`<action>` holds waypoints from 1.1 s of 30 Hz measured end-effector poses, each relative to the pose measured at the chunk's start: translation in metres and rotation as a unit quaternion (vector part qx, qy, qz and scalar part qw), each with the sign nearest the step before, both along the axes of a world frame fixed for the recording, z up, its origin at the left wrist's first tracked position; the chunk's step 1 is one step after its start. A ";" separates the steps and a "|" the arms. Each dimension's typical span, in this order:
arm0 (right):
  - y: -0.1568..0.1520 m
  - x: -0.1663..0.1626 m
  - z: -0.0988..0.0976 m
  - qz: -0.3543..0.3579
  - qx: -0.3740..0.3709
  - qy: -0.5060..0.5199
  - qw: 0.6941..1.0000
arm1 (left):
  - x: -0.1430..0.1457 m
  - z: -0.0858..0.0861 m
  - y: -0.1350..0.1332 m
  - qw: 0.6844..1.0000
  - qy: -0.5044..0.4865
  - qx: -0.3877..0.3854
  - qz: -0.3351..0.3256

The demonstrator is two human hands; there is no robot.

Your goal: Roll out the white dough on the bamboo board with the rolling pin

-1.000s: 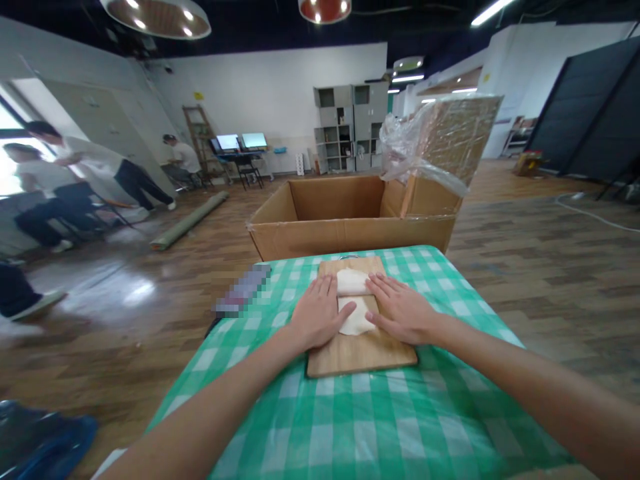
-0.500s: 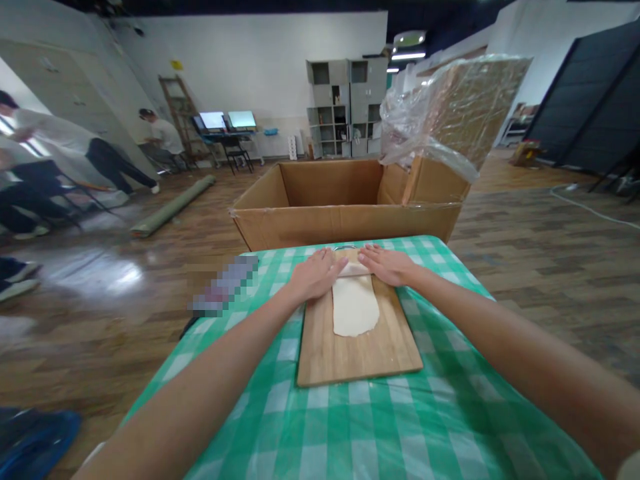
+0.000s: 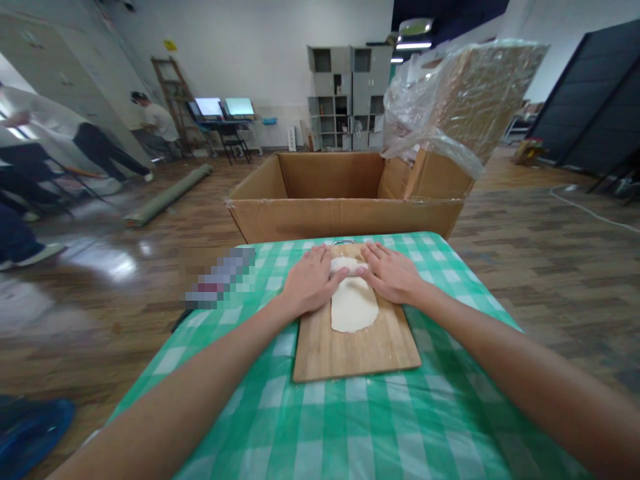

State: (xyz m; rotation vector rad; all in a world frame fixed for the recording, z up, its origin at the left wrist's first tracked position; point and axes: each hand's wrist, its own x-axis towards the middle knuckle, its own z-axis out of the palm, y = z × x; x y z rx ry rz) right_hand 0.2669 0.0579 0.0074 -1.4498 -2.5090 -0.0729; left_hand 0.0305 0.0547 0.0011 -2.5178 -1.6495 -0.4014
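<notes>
A flat, pale sheet of dough (image 3: 353, 310) lies on a wooden cutting board (image 3: 355, 350) on a table with a green checked cloth (image 3: 350, 427). At the dough's far end lies a pale roll (image 3: 347, 265), either a rolling pin or rolled dough. My left hand (image 3: 310, 280) lies flat on its left end, fingers stretched out. Over its right end rests my right hand (image 3: 393, 273), also flat with fingers extended. Neither hand grips anything.
A large open cardboard box (image 3: 340, 217) stands right behind the table's far edge, with a plastic-wrapped bundle (image 3: 465, 107) on its right side. A blurred-out object (image 3: 220, 280) lies at the table's left edge. People (image 3: 30, 133) move at the far left; a rolled mat (image 3: 167, 195) lies on the floor.
Both hands pushed the roll from the middle of the dough to the far end of the board, then drew it back a little toward me. The dough now lies longer and flatter.
</notes>
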 end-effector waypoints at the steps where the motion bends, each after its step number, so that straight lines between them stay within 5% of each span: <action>1: -0.009 0.000 0.000 0.004 0.004 0.003 1.000 | -0.001 -0.001 -0.009 1.000 0.005 0.011 -0.009; 10: -0.075 0.011 -0.004 0.050 0.015 -0.006 0.999 | -0.003 0.000 -0.085 0.999 0.027 0.025 -0.033; 20: -0.129 0.024 0.007 0.106 0.011 0.000 0.994 | -0.009 0.012 -0.131 0.998 0.023 0.010 -0.056; 25: -0.113 0.021 0.014 0.097 0.001 0.006 0.995 | -0.004 0.020 -0.106 0.999 0.005 -0.005 -0.053; 33: -0.010 0.010 0.006 0.066 -0.011 -0.006 0.998 | 0.005 0.009 0.004 0.998 0.003 -0.065 0.015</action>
